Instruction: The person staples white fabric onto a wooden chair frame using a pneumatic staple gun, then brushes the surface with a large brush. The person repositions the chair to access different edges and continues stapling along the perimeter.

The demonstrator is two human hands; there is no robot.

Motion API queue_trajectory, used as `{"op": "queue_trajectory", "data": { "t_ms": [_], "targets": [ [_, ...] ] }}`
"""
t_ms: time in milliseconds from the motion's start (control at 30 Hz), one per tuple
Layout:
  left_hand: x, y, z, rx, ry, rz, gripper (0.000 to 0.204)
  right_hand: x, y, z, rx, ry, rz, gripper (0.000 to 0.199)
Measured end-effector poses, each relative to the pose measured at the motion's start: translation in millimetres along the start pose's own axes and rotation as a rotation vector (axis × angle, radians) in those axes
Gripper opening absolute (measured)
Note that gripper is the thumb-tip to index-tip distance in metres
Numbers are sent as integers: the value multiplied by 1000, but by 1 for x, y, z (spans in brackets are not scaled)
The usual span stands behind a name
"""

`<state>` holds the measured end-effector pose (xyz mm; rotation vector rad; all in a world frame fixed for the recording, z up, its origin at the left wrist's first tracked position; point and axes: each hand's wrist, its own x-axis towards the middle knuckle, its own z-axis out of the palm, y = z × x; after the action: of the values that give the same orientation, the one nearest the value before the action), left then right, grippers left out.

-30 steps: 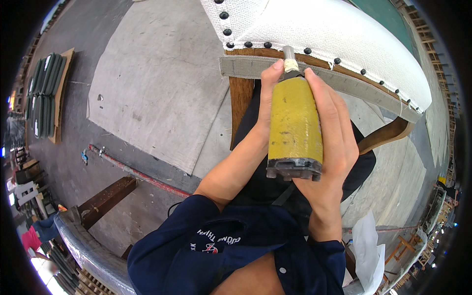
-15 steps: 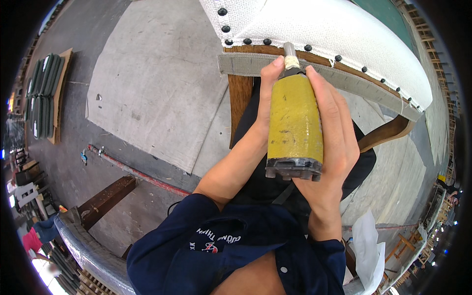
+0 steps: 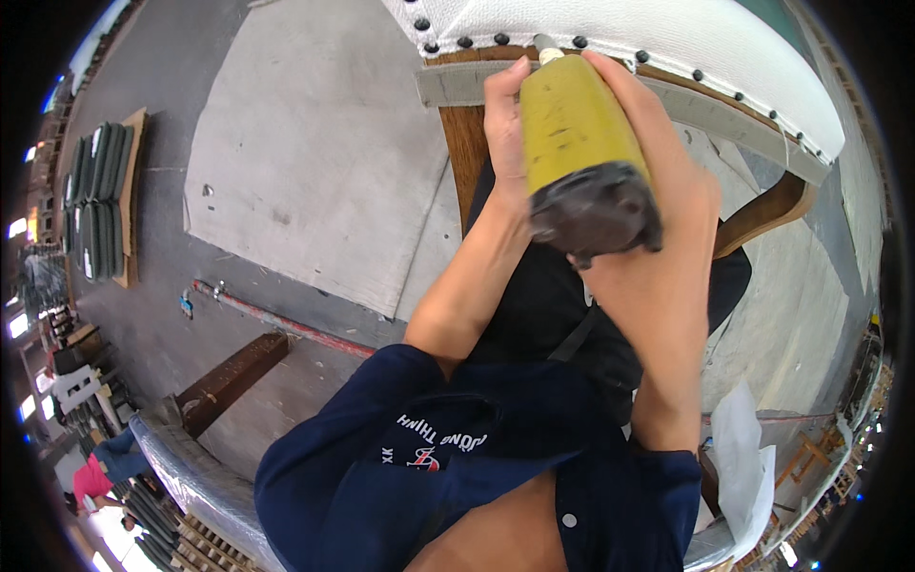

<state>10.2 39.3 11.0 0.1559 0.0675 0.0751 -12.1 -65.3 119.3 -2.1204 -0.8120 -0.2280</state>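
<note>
My right hand (image 3: 658, 238) wraps its fingers round a smooth, yellow, barrel-shaped tool (image 3: 572, 133) with a black rubbery end. My left hand (image 3: 505, 143) grips its side. Its metal tip seems to touch the studded wooden rail (image 3: 686, 95) under white upholstery (image 3: 667, 29).

Views: one only, the head camera, so no part of the scene is shared with a second view.
Position: worn on the person's head, above the work.
Direction: faces steeply down, past the chest and dark blue sleeves (image 3: 448, 467) to the floor.
Nearness: very close; the yellow tool (image 3: 577, 143) and both hands, left hand (image 3: 505, 133) and right hand (image 3: 658, 200), fill the upper middle of the picture.
Far edge: the white upholstered chair edge (image 3: 667, 38) with dark studs lies along the top.
Left side: grey floor panel (image 3: 305, 162), with stacked cushions (image 3: 95, 200) well apart at the far left.
Lens: fisheye; straight edges bend toward the dark round rim.
</note>
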Motion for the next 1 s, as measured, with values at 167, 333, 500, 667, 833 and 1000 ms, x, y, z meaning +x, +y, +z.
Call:
{"op": "queue_trajectory", "data": {
  "t_ms": [167,333,500,667,833,1000],
  "targets": [
    [17,-1,-3,-44,-139,188,38,-50,10,-55,63,140,356,44],
    [23,-10,3,68,-85,249,44,-176,53,-138,1,472,947,23],
    [29,-20,7,108,-47,233,48,-322,146,-176,-54,968,1148,28],
    [34,-20,2,323,-103,393,67,-413,235,-175,29,1096,1390,24],
    [45,-15,-3,301,-115,339,62,-479,278,-162,251,1245,1494,16],
    [38,-11,-2,279,-173,297,62,-497,315,-130,392,1240,1653,12]
  ]
}}
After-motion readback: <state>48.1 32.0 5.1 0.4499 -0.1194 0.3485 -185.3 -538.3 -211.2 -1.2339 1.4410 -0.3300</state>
